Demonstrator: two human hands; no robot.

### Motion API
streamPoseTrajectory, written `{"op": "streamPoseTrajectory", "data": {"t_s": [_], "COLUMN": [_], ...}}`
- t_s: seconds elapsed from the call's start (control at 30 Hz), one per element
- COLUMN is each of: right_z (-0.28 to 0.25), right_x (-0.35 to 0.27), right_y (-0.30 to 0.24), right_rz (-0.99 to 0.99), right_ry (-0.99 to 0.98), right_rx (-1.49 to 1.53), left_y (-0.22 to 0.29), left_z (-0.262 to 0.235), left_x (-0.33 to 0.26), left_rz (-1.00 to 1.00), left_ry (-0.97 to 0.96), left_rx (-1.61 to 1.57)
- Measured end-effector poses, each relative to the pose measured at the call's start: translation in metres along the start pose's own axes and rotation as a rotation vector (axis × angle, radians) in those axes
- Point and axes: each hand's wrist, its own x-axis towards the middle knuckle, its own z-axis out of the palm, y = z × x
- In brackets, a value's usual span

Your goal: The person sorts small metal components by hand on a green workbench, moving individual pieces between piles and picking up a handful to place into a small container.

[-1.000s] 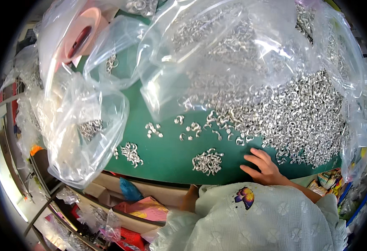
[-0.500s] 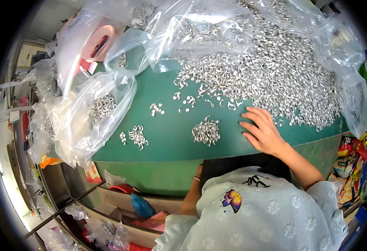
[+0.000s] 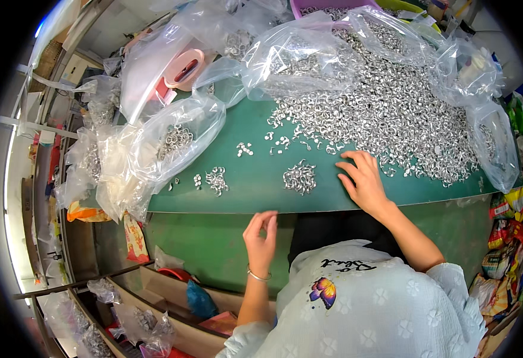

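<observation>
My right hand (image 3: 364,182) is over the green tabletop (image 3: 243,197), its fingers spread and slightly bent. Its fingertips are at the near edge of a broad heap of small curved silver metal pieces (image 3: 387,107). To its left is a small pile of the same pieces (image 3: 299,178). My left hand (image 3: 260,238), with a bangle at the wrist, is raised at the table's front edge. Its fingers are curled towards the thumb, and anything between them is too small to make out. Further left on the table are another small pile (image 3: 217,180) and a few tiny silver bits (image 3: 197,181).
Clear plastic bags (image 3: 172,137) holding metal rings lie on the left, and more plastic (image 3: 309,65) covers the heap's back. A pink container (image 3: 185,68) stands at the back left. Below the table is an open drawer (image 3: 154,286); colourful packets (image 3: 503,232) are at the right.
My left hand has come up from beside my lap to the table's front edge. My right hand stays by the heap, its fingers a little more bent. The view has shifted.
</observation>
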Motion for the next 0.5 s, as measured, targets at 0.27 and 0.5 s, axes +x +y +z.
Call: {"op": "streamPoseTrajectory", "data": {"t_s": [0.27, 0.5], "right_z": [0.027, 0.044], "right_x": [0.050, 0.074], "right_y": [-0.007, 0.007], "right_rz": [-0.010, -0.067], "right_ry": [0.037, -0.042], "right_rx": [-0.042, -0.162], "left_y": [-0.001, -0.020], "left_z": [0.037, 0.052], "left_x": [0.096, 0.131], "left_rz": [0.314, 0.308], "left_ry": [0.011, -0.055], "left_rx": [0.389, 0.563]}}
